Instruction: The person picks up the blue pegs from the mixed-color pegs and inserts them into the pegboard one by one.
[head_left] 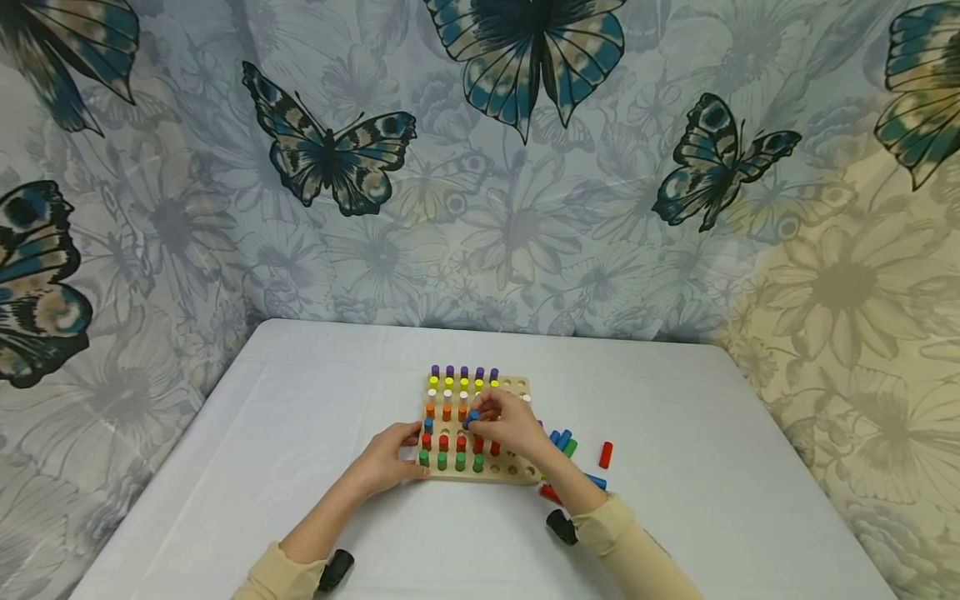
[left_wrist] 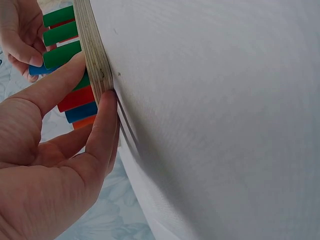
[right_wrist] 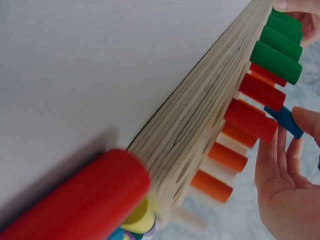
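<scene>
- Wooden pegboard lies flat on the white-covered table.
- Left hand grips the pegboard's left edge at the near corner, thumb on one side of the corner, fingers along the other.
- Right hand is over the pegboard's middle, nearly closed, pinching a tilted blue peg between thumb and fingers; can't tell if the peg's lower end touches a hole.
- Pegboard rows, far to near: purple pegs, yellow pegs, white pegs, orange pegs, a seated blue one at the left end, red pegs, green pegs.
- Right of pegboard: loose blue pegs, loose green peg, loose red pegs.
</scene>
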